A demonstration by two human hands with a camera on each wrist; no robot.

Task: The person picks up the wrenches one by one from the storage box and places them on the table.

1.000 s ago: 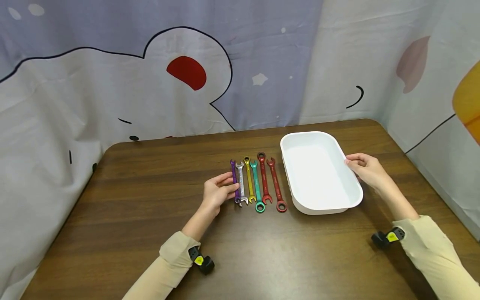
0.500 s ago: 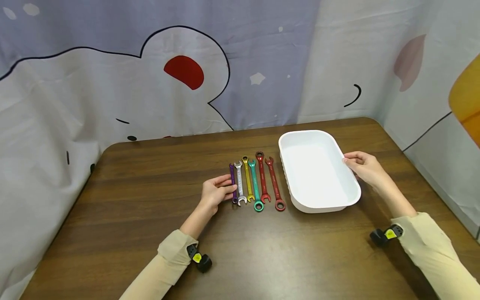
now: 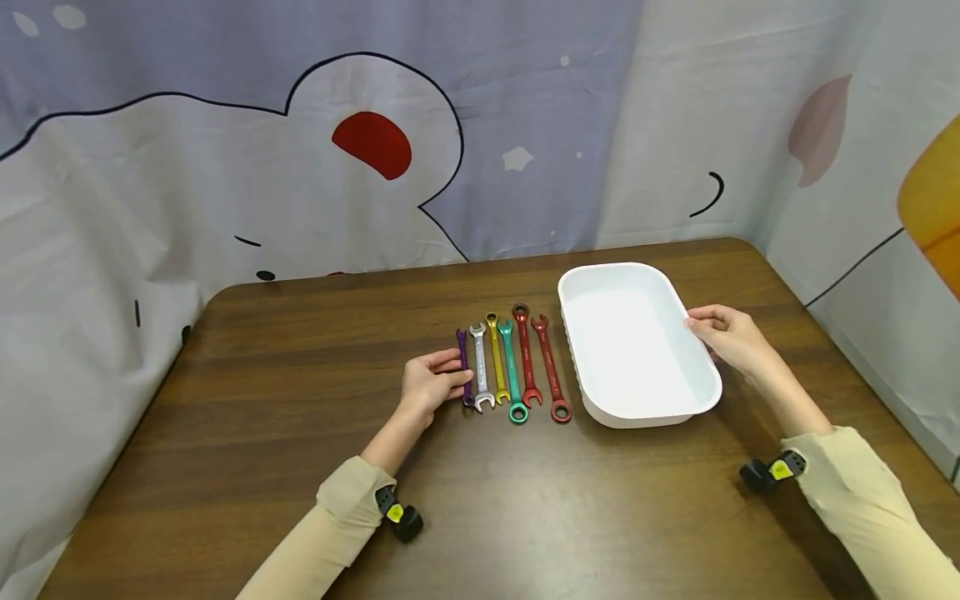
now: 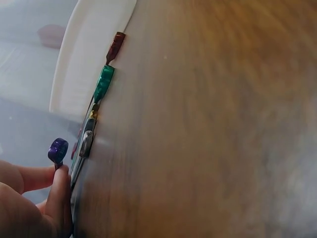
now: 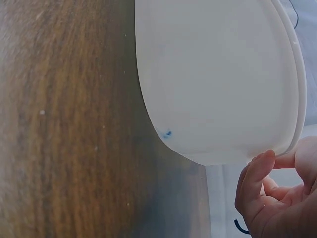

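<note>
In the head view my left hand [image 3: 431,385] pinches a small purple wrench [image 3: 463,367] at the left end of a row of wrenches. Beside it lie a silver wrench [image 3: 482,367], a yellow one [image 3: 497,358], a teal one [image 3: 512,367] and two red wrenches [image 3: 527,354]. The left wrist view shows the purple wrench's head [image 4: 58,150] standing out from the fingertips, apart from the silver wrench [image 4: 86,144]. On the right, my right hand [image 3: 731,337] holds the right rim of a white rectangular tray [image 3: 637,342] between thumb and fingers.
Everything is on a brown wooden table [image 3: 300,350]. A printed curtain [image 3: 525,125] hangs behind its back edge and down both sides. Inside the tray only its white bottom shows. A blue mark [image 5: 168,134] is on the tray's outside.
The purple wrench has shifted slightly left and towards me in the left hand, so its gap from the silver wrench is wider. The right hand and tray look unchanged.
</note>
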